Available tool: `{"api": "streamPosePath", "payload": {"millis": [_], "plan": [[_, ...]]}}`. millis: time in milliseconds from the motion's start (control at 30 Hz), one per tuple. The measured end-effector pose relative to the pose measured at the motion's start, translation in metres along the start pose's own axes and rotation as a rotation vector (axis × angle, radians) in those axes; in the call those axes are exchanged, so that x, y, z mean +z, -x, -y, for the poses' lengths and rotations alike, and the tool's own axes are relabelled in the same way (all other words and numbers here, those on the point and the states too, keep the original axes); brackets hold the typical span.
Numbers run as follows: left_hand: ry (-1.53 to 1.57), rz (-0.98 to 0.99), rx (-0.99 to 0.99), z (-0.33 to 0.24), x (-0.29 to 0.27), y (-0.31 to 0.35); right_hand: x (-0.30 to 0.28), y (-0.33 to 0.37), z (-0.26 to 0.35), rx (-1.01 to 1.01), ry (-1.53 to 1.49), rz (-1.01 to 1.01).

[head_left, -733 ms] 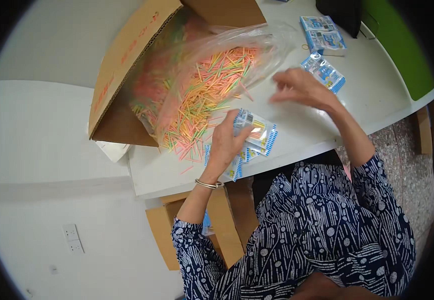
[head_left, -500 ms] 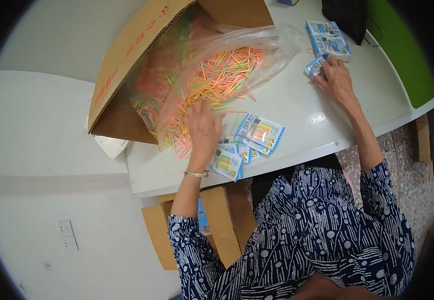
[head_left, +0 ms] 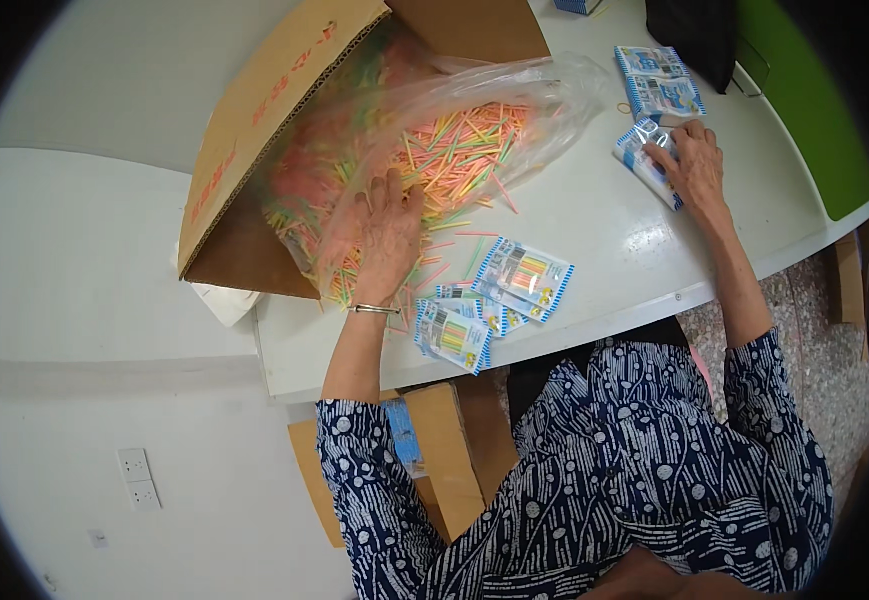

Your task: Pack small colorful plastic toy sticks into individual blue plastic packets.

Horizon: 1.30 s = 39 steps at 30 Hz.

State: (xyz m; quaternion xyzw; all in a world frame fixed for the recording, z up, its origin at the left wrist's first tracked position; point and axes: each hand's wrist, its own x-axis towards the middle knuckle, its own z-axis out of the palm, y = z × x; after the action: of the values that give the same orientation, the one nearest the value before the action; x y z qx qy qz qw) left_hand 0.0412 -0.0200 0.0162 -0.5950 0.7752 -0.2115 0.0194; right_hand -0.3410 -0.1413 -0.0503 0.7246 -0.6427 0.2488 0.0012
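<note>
My left hand [head_left: 391, 235] rests at the near edge of a heap of thin pastel sticks [head_left: 464, 150], pink, yellow, orange and green. Its fingers are spread, palm down over the sticks, and I see nothing held in them. The heap spills from a clear plastic bag [head_left: 569, 90] inside a cardboard box lying on its side. At the right, my right hand [head_left: 696, 172] has hold of the edge of a flat blue-and-white packet [head_left: 647, 160], thumb on top. Just beyond it lie joined packets [head_left: 662, 92] of the same kind.
Several filled packets [head_left: 524, 275] with see-through windows overlap near the table's front edge. The cardboard box [head_left: 274, 140] stands at the back left of the white table [head_left: 594, 215]. A rubber band [head_left: 624, 107] lies near the joined packets. Below the table is an open carton [head_left: 444, 440].
My right hand has drawn the packet nearer and turned it, so more of it shows. My left hand has shifted slightly left and farther into the sticks, its fingers more spread.
</note>
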Motion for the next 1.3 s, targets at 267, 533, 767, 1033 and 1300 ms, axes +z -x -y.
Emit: {"api": "streamPosePath", "payload": {"millis": [267,533,767,1033,1300], "plan": [[0.037,-0.051,0.032,0.008,0.013,0.002,0.009,-0.003,0.000,-0.048,-0.218,-0.068],[0.044,-0.063,0.062,0.011,0.019,0.004,0.014,-0.002,-0.001,-0.188,-0.100,-0.212],[0.017,-0.071,0.055,0.017,0.018,0.008,0.010,-0.003,-0.001,-0.186,-0.097,-0.218],[0.229,0.040,0.038,-0.004,-0.033,-0.035,0.008,0.000,-0.005,-0.076,-0.270,-0.063],[-0.096,-0.384,0.092,-0.029,0.035,-0.094,0.011,0.002,0.006,-0.122,-0.282,-0.076]]}}
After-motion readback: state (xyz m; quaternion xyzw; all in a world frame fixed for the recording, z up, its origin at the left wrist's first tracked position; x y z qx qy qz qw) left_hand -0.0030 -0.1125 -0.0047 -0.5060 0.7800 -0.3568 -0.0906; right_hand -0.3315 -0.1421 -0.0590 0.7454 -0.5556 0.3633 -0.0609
